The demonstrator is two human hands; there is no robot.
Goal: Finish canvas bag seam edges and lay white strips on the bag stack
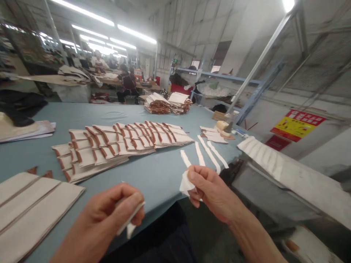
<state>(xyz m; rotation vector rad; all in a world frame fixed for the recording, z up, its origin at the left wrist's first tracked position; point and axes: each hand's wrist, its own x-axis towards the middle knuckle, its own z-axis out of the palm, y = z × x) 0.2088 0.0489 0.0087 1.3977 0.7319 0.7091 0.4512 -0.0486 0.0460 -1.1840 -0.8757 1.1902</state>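
Observation:
My left hand is closed on a narrow white strip, whose ends hang below the fingers. To the right, my right hand pinches a crumpled white piece of fabric between thumb and fingers. The two hands are apart, over the table's near edge. Just beyond my right hand lie several white strips, spread side by side on the blue-green table. Overlapping cream fabric panels with brown edging run in rows across the table's middle.
Larger cream panels lie at the near left. Folded bundles sit at the far edge. A tape roll stands at the right, near a slanting metal pole. A cream-covered side surface lies beyond. People work in the background.

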